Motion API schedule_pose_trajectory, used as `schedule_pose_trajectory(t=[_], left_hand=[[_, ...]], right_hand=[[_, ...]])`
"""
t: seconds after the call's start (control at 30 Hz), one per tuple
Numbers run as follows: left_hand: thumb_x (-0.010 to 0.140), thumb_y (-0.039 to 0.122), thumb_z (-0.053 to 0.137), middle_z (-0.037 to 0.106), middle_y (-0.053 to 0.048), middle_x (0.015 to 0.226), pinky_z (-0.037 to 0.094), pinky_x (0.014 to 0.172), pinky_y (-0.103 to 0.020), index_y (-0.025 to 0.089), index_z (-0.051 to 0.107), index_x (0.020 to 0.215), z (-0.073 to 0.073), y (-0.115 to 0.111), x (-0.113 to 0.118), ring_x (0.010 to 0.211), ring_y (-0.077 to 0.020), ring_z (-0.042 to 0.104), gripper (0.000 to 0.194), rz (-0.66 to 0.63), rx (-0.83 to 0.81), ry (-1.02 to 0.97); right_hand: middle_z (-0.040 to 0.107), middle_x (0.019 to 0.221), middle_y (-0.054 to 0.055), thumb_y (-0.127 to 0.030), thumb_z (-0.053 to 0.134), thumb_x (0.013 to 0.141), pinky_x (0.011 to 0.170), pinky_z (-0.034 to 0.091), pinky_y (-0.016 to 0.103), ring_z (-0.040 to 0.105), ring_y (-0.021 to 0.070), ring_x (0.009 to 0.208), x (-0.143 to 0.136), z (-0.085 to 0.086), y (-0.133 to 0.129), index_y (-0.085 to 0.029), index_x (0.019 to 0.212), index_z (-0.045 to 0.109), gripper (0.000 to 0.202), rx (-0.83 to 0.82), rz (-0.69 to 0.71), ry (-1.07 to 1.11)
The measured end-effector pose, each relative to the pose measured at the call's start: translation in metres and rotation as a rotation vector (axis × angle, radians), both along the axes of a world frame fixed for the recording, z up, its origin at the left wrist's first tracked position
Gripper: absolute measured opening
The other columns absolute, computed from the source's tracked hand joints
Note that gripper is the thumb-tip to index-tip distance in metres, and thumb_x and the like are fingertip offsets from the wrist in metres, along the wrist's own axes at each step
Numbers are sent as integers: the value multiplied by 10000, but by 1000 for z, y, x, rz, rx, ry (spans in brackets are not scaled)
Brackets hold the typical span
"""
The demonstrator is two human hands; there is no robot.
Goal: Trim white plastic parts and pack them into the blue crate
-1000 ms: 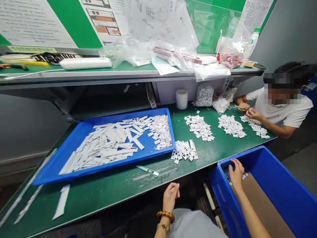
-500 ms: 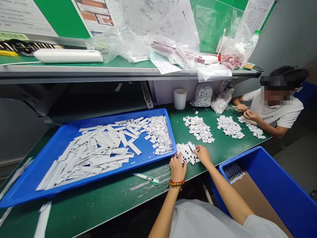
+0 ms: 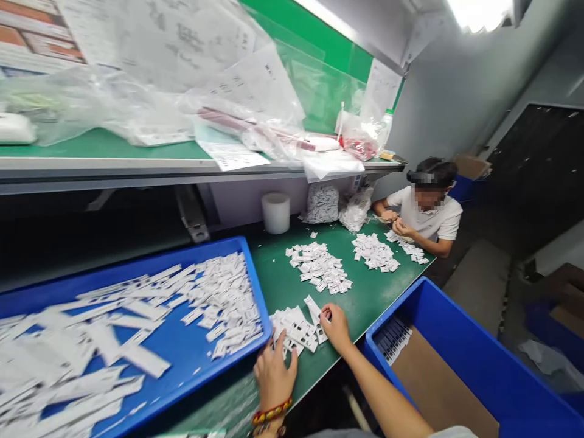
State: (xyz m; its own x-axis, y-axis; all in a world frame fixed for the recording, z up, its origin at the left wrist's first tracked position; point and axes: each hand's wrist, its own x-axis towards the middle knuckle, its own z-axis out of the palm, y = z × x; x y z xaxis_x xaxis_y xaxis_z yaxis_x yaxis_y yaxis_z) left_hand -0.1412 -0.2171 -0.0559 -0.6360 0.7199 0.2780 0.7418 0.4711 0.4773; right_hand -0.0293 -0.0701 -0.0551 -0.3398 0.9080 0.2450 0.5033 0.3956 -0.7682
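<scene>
A small pile of white plastic strips with dark square windows (image 3: 292, 325) lies on the green bench beside the tray's right corner. My left hand (image 3: 275, 372), fingers apart, rests at the near left side of this pile. Thumb and fingers of my right hand (image 3: 336, 330) are closed on one white strip (image 3: 312, 309) at the pile's right edge, tilted slightly away from the others. The fingertips partly cover that strip's near end.
On the left, a blue tray (image 3: 261, 286) holds long white strips and small white pieces. Loose heaps of white pieces (image 3: 319, 267) lie further back, near a white cup (image 3: 276, 214). A blue bin (image 3: 460, 322) stands at right, and a co-worker (image 3: 433, 213) sits beyond.
The camera view has swung to the right. My right hand now holds one strip angled a little apart from the pile; my left hand stays at the pile.
</scene>
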Motion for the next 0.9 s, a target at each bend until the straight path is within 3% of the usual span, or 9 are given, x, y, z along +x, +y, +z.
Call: schedule_pose_trajectory(t=[0.13, 0.27, 0.33, 0.53, 0.63, 0.73, 0.9], left_hand=[[926, 306, 426, 509, -172, 1403, 475, 849, -432, 150, 592, 1286, -2, 3, -1, 1029, -311, 594, 426, -5, 17, 34], [924, 306, 413, 509, -168, 1404, 472, 865, -430, 152, 589, 1284, 1, 1, 0, 1067, -311, 585, 429, -9, 17, 25], [925, 306, 404, 505, -167, 1407, 469, 872, -432, 146, 584, 1287, 2, 1, 0, 1075, -311, 579, 434, -10, 15, 12], [919, 302, 417, 509, -163, 1396, 451, 890, -454, 173, 575, 1291, 1, 2, 0, 1092, -309, 560, 424, -11, 32, -20], [902, 290, 445, 517, -166, 1380, 449, 884, -447, 179, 574, 1288, -1, 2, 0, 1107, -313, 558, 423, -18, 40, -26], [906, 269, 438, 528, -157, 1373, 445, 880, -425, 183, 594, 1256, -2, 1, 0, 1117, -308, 565, 393, -20, 70, -12], [940, 247, 385, 597, -137, 1286, 436, 870, -404, 188, 647, 1139, -1, 1, 2, 1020, -274, 601, 334, -33, 121, -25]], right_hand=[[629, 758, 10, -244, 461, 805, 675, 464, 290, 609, 184, 703, 2, -8, 4, -215, 887, 570, 139, -8, -58, 89], [630, 863, 35, -226, 349, 858, 689, 491, 294, 619, 169, 690, 6, -14, 7, -201, 1133, 517, 322, -40, -74, 172], [629, 927, 58, -211, 308, 870, 715, 499, 305, 618, 164, 689, 7, -15, 8, -201, 1168, 508, 359, -50, -87, 195], [640, 993, 70, -250, 292, 892, 804, 472, 320, 605, 207, 931, 10, -8, 6, -240, 1010, 560, 293, -39, -101, 203], [608, 815, 24, -392, 336, 919, 715, 443, 297, 573, 195, 772, 10, -4, 3, -239, 874, 541, 259, -41, -93, 166], [473, 604, -39, -506, 367, 909, 583, 357, 263, 451, 158, 573, 9, -2, 2, -242, 722, 466, 338, -57, -97, 113], [377, 531, -57, -588, 330, 909, 534, 283, 251, 359, 138, 514, 10, 0, 2, -243, 633, 400, 447, -51, -74, 57]])
